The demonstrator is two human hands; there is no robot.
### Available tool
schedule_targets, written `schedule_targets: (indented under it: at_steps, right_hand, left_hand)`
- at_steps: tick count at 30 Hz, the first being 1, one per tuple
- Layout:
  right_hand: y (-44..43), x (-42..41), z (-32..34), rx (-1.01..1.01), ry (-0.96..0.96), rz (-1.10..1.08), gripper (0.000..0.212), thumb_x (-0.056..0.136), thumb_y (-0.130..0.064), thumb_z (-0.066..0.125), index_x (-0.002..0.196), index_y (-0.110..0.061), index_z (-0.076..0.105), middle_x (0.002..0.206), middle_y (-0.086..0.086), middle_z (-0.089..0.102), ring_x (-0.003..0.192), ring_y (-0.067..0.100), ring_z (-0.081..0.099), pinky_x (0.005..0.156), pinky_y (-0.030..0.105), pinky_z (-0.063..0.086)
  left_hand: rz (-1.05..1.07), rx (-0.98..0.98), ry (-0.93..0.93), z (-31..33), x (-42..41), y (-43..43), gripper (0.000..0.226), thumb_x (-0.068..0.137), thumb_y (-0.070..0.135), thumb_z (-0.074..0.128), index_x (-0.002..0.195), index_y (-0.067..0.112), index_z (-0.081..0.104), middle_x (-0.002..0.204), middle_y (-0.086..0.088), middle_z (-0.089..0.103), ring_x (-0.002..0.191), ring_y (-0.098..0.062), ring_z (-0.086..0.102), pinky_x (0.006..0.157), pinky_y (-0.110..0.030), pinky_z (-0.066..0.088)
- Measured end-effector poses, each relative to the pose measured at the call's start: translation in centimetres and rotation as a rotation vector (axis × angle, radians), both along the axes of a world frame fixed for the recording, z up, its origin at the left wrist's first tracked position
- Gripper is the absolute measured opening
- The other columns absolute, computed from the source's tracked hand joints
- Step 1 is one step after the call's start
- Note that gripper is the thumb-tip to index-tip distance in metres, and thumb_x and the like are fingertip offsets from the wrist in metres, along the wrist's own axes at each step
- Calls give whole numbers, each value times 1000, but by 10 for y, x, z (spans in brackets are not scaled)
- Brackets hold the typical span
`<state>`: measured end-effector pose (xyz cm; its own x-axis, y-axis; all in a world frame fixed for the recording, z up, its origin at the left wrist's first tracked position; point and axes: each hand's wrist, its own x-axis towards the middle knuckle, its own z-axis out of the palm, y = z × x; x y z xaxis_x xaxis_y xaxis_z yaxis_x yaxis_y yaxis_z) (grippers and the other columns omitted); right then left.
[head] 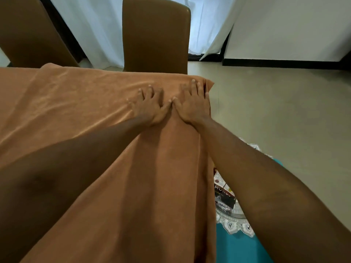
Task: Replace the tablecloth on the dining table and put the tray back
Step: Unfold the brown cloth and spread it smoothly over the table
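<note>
Tablecloth (76, 103), orange-brown in colour, is spread over the counter and covers it fully. On the side near you it hangs down in long soft folds, and some light wrinkles run across the top.

Your left grip (150, 108) lies flat on the cloth, palm down, with the fingers straight and spread wide; it holds nothing and only presses. Your right grip (192, 105) lies just beside it in the same way, flat and spread, and the two thumbs touch at their tips. Both grips are at the far right corner of the counter top, so the cloth is directly under your palms. The fingers (199, 86) of the right grip reach the far edge, where the cloth is bunched into a small fold at the corner. Most of the cloth stretches away to the left of your grips.

The tray (233, 223), silver with a lacy rim, is low at the right, well apart from both grips and partly hidden behind your right forearm. It rests on a teal surface (237, 247) and carries some printed boxes (224, 194). Behind the counter stand two brown chairs (155, 38) before white curtains (210, 25). The floor (275, 111) is pale.
</note>
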<state>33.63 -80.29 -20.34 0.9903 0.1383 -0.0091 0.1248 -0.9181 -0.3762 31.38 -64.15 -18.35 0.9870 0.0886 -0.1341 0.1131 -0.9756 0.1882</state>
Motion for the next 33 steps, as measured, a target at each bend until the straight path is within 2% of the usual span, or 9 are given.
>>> schedule_targets:
  at_steps: [6, 11, 15, 19, 23, 26, 27, 31, 33]
  right_hand:
    - [-4, 18, 1, 15, -24, -89, 76, 97, -58, 34, 159, -16, 22, 167, 10, 17, 151, 31, 19, 123, 55, 12]
    - [-1, 9, 9, 34, -51, -195, 68, 98, -50, 39, 152, -10, 34, 156, 14, 35, 141, 31, 35, 116, 54, 29]
    - [15, 4, 13, 87, -159, -95, 55, 104, -38, 36, 152, -12, 37, 162, 11, 30, 150, 27, 25, 122, 51, 19]
    - [14, 11, 11, 75, -31, 21, 59, 108, -43, 22, 158, -13, 29, 166, 9, 25, 155, 25, 15, 124, 50, 6]
    - [-1, 16, 10, -62, 17, -25, 66, 107, -44, 22, 160, -5, 15, 168, 14, 16, 155, 29, 11, 125, 50, 7]
    - [-5, 22, 25, -256, 87, -52, 65, 102, -41, 35, 156, -6, 29, 163, 14, 30, 152, 31, 21, 122, 55, 13]
    - [-3, 26, 32, -266, 115, -79, 61, 100, -39, 39, 153, -8, 36, 159, 13, 36, 149, 31, 26, 121, 55, 15]
    - [17, 5, 29, -125, -18, 16, 68, 102, -48, 23, 155, -6, 31, 163, 16, 28, 150, 33, 26, 121, 51, 20]
    - [26, -16, 13, -119, -13, 154, 69, 105, -51, 19, 159, -8, 24, 167, 13, 20, 154, 29, 19, 124, 50, 14]
  left_hand:
    - [11, 48, -23, -11, 8, -17, 69, 96, 70, 11, 158, 41, 6, 169, 1, -1, 154, -34, -6, 112, -70, -9]
    - [-27, 72, -24, -10, 8, -16, 71, 94, 72, 7, 158, 41, 0, 169, 2, -6, 154, -33, -8, 112, -69, -10]
    - [-94, 45, 11, -13, 15, -15, 69, 98, 67, 14, 158, 39, -5, 168, 2, -10, 153, -33, -13, 110, -72, -11]
    - [-105, 19, 56, -12, 20, -27, 69, 101, 60, 23, 159, 36, -5, 167, 2, -14, 153, -32, -16, 113, -70, -11]
    - [-50, -334, 130, 12, 16, -29, 56, 107, 48, 22, 159, 30, 16, 168, 0, 5, 155, -27, -3, 122, -55, -4]
    - [124, -999, 162, 34, 6, -24, 40, 107, 30, 42, 144, 15, 49, 135, -7, 57, 127, -24, 53, 112, -38, 42]
    - [153, -1027, 119, 39, 0, -15, 39, 106, 33, 44, 140, 18, 52, 128, -2, 60, 119, -21, 57, 108, -40, 46]
    - [-258, -246, -179, 25, -24, 25, 49, 95, 46, 48, 138, 24, 55, 141, -6, 57, 131, -25, 47, 114, -44, 33]
    - [-295, -174, -228, 20, -46, 34, 55, 95, 47, 44, 144, 23, 49, 153, -7, 45, 142, -27, 36, 118, -44, 23]
